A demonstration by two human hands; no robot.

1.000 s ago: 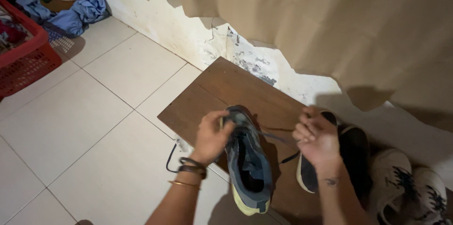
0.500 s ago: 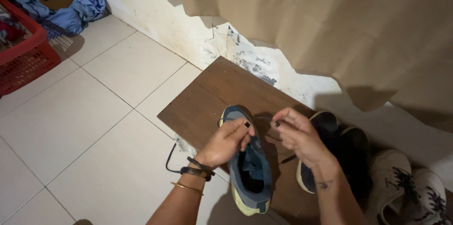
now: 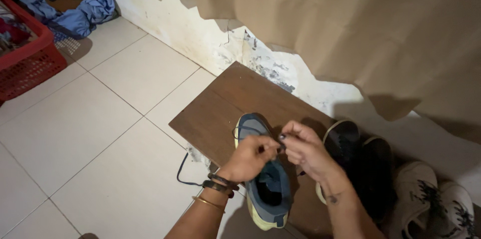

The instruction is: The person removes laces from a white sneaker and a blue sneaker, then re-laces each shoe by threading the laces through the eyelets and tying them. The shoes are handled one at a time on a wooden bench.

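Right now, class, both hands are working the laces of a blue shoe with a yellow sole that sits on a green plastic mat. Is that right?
Not quite. The head view shows both hands, left hand and right hand, at the blue shoe, but it sits on a brown wooden board, not a green plastic mat.

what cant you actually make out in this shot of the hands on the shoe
Head view only:
- Laces of the blue shoe: covered by the left hand and right hand, so no knot or grip shows.
- White shoes: cut off by the bottom and right edges.
- Red basket: cut by the left edge, contents dim.
- Dark shoe: detail lost in shadow.
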